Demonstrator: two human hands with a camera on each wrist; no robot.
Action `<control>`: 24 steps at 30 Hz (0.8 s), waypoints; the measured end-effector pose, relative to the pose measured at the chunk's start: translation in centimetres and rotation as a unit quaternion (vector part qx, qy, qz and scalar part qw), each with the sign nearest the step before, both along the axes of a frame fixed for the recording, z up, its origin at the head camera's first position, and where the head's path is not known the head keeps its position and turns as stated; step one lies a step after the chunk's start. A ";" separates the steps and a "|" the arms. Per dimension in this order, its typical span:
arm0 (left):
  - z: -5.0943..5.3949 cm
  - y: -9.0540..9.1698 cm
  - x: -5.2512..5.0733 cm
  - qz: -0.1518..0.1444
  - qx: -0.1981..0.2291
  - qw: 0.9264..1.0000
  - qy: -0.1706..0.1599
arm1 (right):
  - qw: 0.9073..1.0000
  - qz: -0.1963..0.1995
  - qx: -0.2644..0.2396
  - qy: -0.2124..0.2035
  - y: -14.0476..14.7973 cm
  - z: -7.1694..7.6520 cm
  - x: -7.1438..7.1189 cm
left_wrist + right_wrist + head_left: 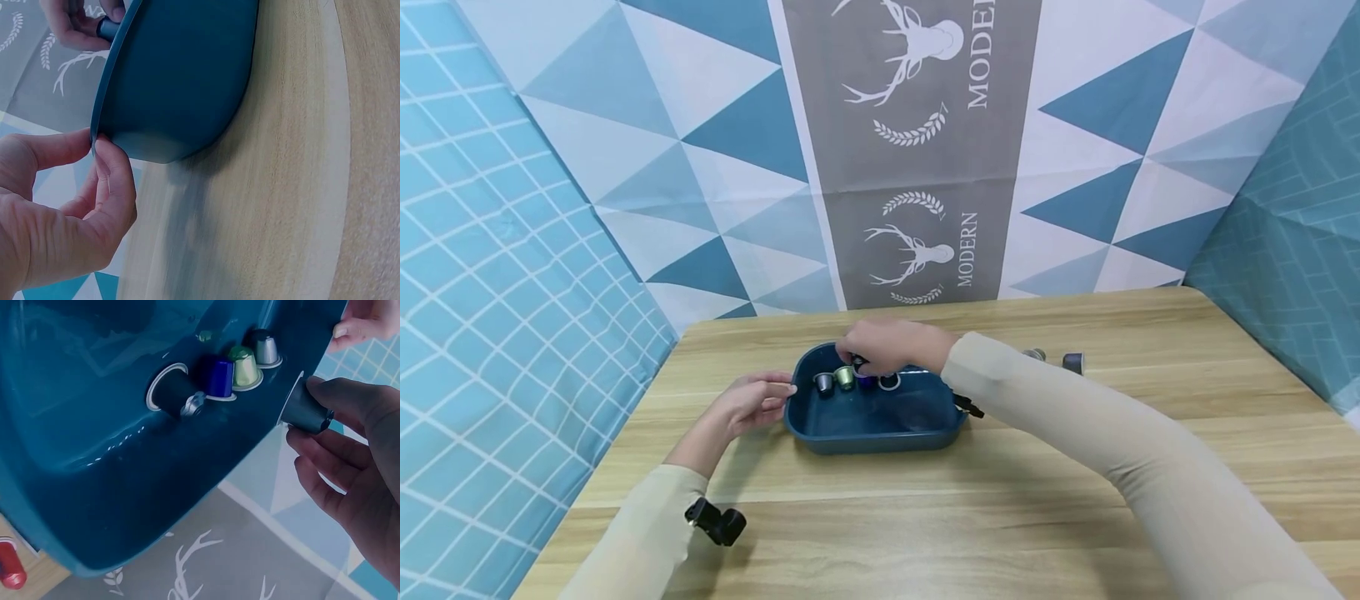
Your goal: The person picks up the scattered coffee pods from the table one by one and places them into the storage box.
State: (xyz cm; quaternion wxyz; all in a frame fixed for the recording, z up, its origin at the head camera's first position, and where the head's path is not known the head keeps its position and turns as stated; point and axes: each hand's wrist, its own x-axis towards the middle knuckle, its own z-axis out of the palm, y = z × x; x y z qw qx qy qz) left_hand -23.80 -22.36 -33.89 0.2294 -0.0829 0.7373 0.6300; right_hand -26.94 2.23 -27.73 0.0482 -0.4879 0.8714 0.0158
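Patterned wall coverings (715, 125) fill the upper part of the head view; on the grey band (880, 183) we read "MODERN" twice, running sideways beside deer-head motifs (938, 39). Below spreads a wood-grain worktop (1000, 492). We see a blue tray (880, 444) at the centre of the frame, its long side across the picture, probably so that both hands reach it easily. At its left end, the left hand (758, 402) pinches the rim between thumb and fingers, we think to keep the tray from sliding. At its upper edge, the right hand (883, 344) grips a dark capsule (304, 409) by the sides, perhaps to leave its two ends free. Within the tray we find a silver-grey capsule (267, 349), a pale green one (244, 367) and a blue one (217, 376) side by side; whether they lie or lean we cannot tell. Next to the blue one, a black capsule (175, 392) points another way. Two more capsules (1072, 362) sit right of the tray; the right wrist view shows a red one (10, 565) at lower left. We can read no brand on any capsule.
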 end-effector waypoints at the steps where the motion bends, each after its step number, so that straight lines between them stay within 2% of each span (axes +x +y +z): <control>1: 0.0 0.0 0.0 0.001 0.000 1.000 0.000 | 1.000 -0.003 0.006 -0.001 -0.2 0.0 0.0; 6: 0.1 0.0 -0.1 0.001 -0.010 1.000 0.002 | 1.000 0.002 0.016 0.002 -1.5 -0.4 -0.2; 10: 0.0 -0.1 -0.1 0.000 -0.018 1.000 0.002 | 1.000 0.021 0.016 0.001 -2.6 -1.1 -0.4; 15: 0.0 -0.1 0.0 -0.004 -0.008 1.000 -0.001 | 0.999 0.040 0.027 -0.004 -3.9 -1.7 -0.2; 24: 0.0 0.0 -0.1 0.005 -0.015 1.000 -0.009 | 0.998 0.034 0.054 -0.028 -5.5 -2.8 -0.3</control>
